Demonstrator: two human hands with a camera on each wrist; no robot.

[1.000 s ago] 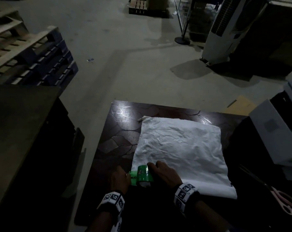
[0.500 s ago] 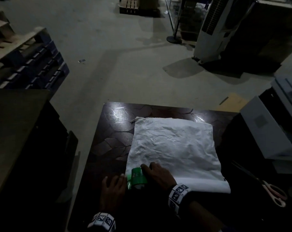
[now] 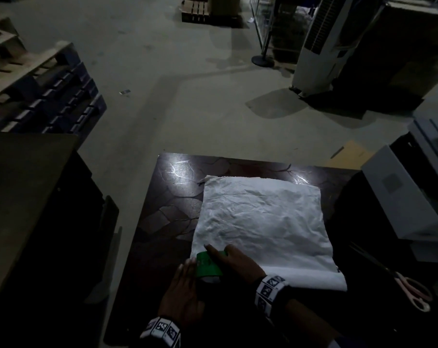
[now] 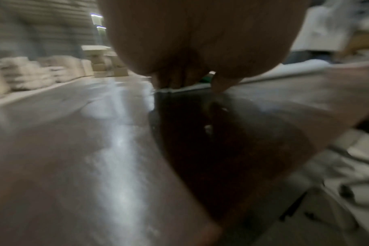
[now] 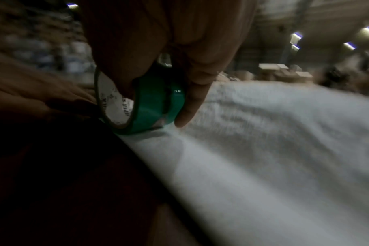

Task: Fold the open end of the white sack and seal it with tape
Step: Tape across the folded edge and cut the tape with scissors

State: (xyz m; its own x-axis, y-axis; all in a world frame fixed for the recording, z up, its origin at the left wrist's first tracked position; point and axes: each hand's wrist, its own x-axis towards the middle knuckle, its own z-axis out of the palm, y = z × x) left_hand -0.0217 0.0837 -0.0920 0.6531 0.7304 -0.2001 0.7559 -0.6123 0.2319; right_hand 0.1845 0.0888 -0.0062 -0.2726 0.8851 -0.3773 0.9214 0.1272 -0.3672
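Observation:
A white sack [image 3: 260,217] lies flat on the dark table [image 3: 167,197], its near end folded over into a band [image 3: 313,280]. My right hand [image 3: 235,259] grips a green tape roll [image 3: 208,266] that stands on the fold's left corner. In the right wrist view the thumb reaches through the tape roll's [image 5: 150,106] core and a finger lies on its outside, touching the sack [image 5: 263,149]. My left hand [image 3: 185,290] lies flat, fingers straight, beside the roll at the sack's left corner. The left wrist view is blurred and shows only the palm [image 4: 200,41] above the table.
Pink-handled scissors [image 3: 411,290] lie on the dark surface at the right. A white and grey box [image 3: 408,197] stands beyond them. A dark cabinet [image 3: 32,209] sits to the left of the table, with stacked pallets [image 3: 42,91] behind it.
My left hand has gone from fingers curled at the tape's free end to lying flat beside the roll. The right hand stays on the roll at the sack's left corner.

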